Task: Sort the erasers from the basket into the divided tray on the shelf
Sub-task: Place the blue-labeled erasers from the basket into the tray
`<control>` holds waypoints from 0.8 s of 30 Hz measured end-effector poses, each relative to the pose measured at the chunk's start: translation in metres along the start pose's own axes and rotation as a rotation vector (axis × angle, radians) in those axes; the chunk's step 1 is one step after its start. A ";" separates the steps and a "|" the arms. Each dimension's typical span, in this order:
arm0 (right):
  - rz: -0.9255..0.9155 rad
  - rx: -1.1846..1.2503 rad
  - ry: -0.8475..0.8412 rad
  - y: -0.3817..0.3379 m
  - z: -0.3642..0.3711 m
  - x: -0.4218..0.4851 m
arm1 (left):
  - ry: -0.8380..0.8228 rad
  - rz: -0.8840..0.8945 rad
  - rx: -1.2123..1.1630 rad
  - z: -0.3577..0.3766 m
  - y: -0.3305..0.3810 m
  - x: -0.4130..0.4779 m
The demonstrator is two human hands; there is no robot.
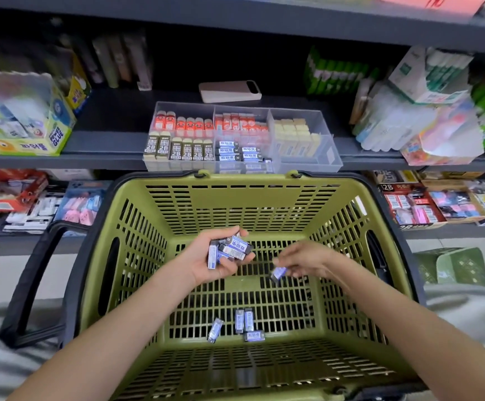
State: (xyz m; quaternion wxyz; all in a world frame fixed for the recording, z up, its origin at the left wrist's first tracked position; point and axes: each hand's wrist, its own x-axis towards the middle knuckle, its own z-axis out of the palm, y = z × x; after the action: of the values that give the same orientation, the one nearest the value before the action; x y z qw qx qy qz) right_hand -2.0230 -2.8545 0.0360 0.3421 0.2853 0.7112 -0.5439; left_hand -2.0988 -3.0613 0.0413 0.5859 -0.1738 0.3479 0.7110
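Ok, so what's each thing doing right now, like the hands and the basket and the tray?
Left hand, holds a bunch of blue erasers, palm up.
Right hand, pinches a single blue eraser, a bit blurred.
Basket, nearly empty, four loose erasers lying on its bottom.
Divided tray, sits on the shelf, all three sections partly filled.

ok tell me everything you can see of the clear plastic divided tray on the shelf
The clear plastic divided tray is a shallow rectangular box, its see-through walls forming three compartments side by side. It sits level at the front of the dark grey shelf. Left: orange-sleeved erasers behind, upright olive 2B erasers in front. Middle: more orange ones behind, blue-and-white erasers stacked flat in front. Right: cream erasers towards the back, front corner bare.
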 end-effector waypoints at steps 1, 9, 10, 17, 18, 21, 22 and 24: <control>-0.108 0.068 0.003 -0.014 -0.003 -0.010 | -0.014 0.021 -0.003 0.005 0.006 -0.005; -0.806 0.252 0.566 -0.114 -0.033 -0.054 | -0.093 0.237 -0.093 0.041 0.058 -0.048; -0.849 0.153 0.662 -0.125 -0.037 -0.049 | -0.102 0.265 -0.103 0.045 0.064 -0.052; -0.731 -0.589 0.853 -0.163 -0.035 -0.009 | -0.203 0.388 -0.124 0.056 0.096 -0.073; -0.737 -0.621 0.856 -0.163 -0.034 -0.007 | -0.203 0.399 -0.119 0.055 0.098 -0.073; -0.758 -0.674 0.828 -0.164 -0.038 -0.003 | -0.202 0.404 -0.117 0.055 0.103 -0.074; -0.766 -0.694 0.811 -0.164 -0.039 -0.002 | -0.197 0.404 -0.117 0.056 0.103 -0.074; -0.766 -0.760 0.802 -0.165 -0.041 0.000 | -0.187 0.407 -0.123 0.056 0.104 -0.073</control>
State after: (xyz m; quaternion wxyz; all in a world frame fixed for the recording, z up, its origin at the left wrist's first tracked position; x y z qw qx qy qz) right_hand -2.1586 -2.8552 0.1386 -0.0890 0.0524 0.9762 -0.1906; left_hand -2.1708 -3.0816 0.1584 0.4486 -0.0686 0.2760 0.8473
